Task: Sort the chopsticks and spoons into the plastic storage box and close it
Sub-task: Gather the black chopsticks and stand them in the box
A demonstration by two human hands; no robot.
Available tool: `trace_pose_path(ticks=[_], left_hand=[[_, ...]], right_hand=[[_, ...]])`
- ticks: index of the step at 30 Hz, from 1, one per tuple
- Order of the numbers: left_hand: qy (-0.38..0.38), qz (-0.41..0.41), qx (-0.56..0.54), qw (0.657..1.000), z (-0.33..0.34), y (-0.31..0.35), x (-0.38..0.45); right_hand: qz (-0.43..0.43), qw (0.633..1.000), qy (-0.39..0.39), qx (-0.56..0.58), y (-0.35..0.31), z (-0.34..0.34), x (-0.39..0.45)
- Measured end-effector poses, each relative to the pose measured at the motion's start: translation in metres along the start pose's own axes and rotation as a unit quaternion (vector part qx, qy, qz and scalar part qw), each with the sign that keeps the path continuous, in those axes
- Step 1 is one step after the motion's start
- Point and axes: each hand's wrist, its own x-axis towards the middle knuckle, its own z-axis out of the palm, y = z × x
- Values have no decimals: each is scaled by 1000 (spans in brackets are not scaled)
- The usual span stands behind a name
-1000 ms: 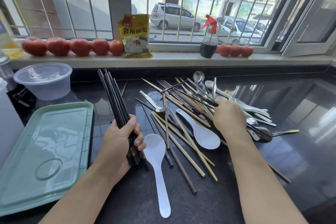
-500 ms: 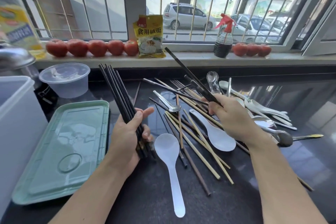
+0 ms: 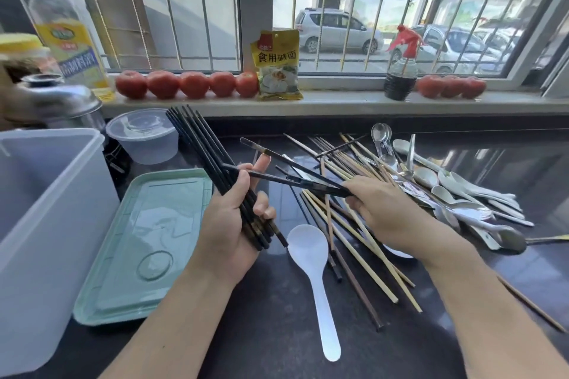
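My left hand (image 3: 229, 224) grips a bundle of black chopsticks (image 3: 203, 151) that fans up and to the left, with its index finger and thumb stretched out. My right hand (image 3: 388, 212) pinches two more black chopsticks (image 3: 286, 168) by one end; their far ends lie across my left thumb and fingers. A loose pile of wooden chopsticks (image 3: 354, 234) lies on the dark counter under my right hand. Several white and metal spoons (image 3: 455, 197) are heaped to the right. A large white plastic spoon (image 3: 314, 280) lies in front. The translucent storage box (image 3: 46, 224) stands open at the left, its green lid (image 3: 147, 243) flat beside it.
A clear lidded tub (image 3: 143, 140) and a metal pot (image 3: 61, 101) stand at the back left. The window sill holds tomatoes (image 3: 184, 83), a yellow packet (image 3: 278, 64), an oil bottle (image 3: 70, 40) and a red-topped spray bottle (image 3: 401, 71). The counter (image 3: 508, 271) stretches on to the right.
My right hand lifted two black chopsticks out of the pile and carried them left to my left hand. The view turned left, so the storage box came into sight.
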Motion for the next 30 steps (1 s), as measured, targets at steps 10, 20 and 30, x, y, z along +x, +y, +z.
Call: trace_pose_path(ticks=[10, 20, 30], left_hand=[[13, -4, -23, 1000, -8, 3, 2], [128, 172, 209, 954, -6, 8, 4], [-19, 150, 492, 857, 5, 16, -2]], right_hand=[[-17, 999, 45, -17, -11, 7, 0], [-57, 946, 101, -304, 5, -55, 47], [-424, 787, -13, -449, -80, -90, 73]])
